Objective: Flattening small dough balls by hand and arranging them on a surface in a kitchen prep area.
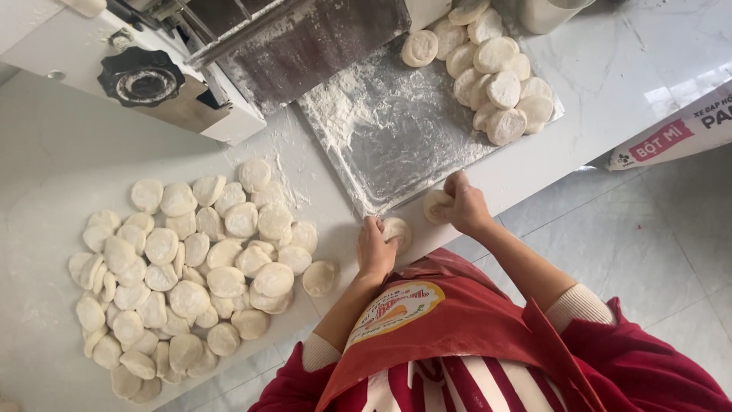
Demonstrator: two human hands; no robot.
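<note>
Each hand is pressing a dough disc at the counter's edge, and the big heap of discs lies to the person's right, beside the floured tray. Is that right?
Not quite. The head view shows the big heap of discs on the person's left. On the right, a smaller pile sits on the floured tray. The rest holds: the left hand and the right hand each press a dough disc at the counter's edge.

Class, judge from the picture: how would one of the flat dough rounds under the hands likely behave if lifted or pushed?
The dough round under the left hand looks soft and thick, so it would probably sag and dent rather than stay stiff. Flour dusts the tray, so it likely slides without sticking. Lying flat, it seems unlikely to roll.
</note>
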